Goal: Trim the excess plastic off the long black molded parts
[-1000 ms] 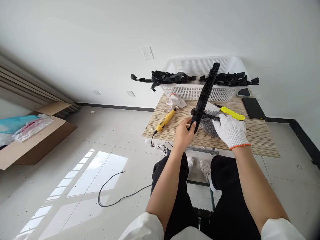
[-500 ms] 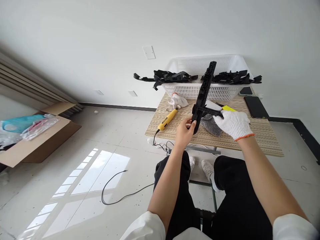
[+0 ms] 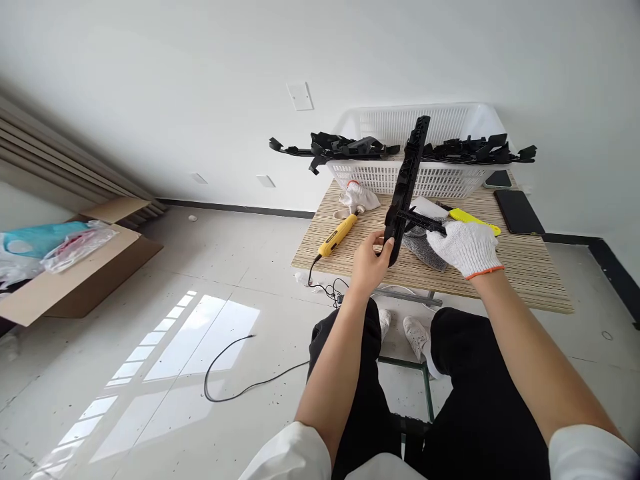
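My bare left hand grips the lower end of a long black plastic part, which tilts upright over the table. A shorter black arm juts out sideways from it to the right. The white knitted glove with an orange cuff covers my right hand, whose fingers are closed on the free end of that arm. Behind and below lie a grey cloth and a tool with a yellow handle, partly hidden. A yellow corded power tool rests left of my left hand.
At the back of the wooden table, a white plastic basket bears several black plastic parts. A loose glove and a black phone lie nearby. On the floor are a cable and an open cardboard box.
The view has shifted slightly. Both hands keep their hold on the black part, and more of the yellow handle shows above the gloved hand.
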Demonstrator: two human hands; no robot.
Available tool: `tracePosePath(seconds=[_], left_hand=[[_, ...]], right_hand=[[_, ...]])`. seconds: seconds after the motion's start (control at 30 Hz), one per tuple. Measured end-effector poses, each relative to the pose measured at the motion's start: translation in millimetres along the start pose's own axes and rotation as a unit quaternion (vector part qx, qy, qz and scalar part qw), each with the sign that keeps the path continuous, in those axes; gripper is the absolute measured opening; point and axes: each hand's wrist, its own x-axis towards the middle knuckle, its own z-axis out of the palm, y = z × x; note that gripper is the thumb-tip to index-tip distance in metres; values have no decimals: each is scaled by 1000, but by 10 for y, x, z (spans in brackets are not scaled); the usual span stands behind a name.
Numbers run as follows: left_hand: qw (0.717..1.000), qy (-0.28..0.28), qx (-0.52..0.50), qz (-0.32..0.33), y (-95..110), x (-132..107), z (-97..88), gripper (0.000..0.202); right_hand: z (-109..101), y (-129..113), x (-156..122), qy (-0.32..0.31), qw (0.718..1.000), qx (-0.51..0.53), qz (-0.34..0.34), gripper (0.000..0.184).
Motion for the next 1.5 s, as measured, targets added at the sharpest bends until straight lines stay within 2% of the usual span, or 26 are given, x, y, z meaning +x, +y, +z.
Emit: tracePosePath(seconds=[0.17, 0.33, 0.43, 0.57, 0.8, 1.03, 1.23, 1.5], left_hand=[[999, -3, 40, 10, -21, -13, -6, 27], [999, -6, 40, 0, -38, -14, 9, 28], [999, -4, 37, -14, -24, -27, 11, 28], [999, -8, 32, -18, 10, -50, 5, 28], [999, -5, 30, -19, 25, -26, 26, 25], [999, -10, 41, -13, 11, 12, 37, 26], [999, -15, 49, 11, 2, 58, 56, 24], [999, -10, 34, 12, -28, 133, 83, 27]], right_hand=[[61, 19, -23, -10, 1000, 16, 15, 64], [79, 22, -51, -12, 1000, 23, 18, 64], [70, 1, -72, 0, 999, 35, 25, 71], [55, -21, -81, -13, 999, 40, 33, 81], [96, -5, -65, -3, 999, 35, 27, 76], [118, 26, -45, 47, 998, 30, 8, 81], [151, 21, 13, 37, 999, 21, 5, 79], [179, 68, 104, 41, 999, 17, -6, 66]])
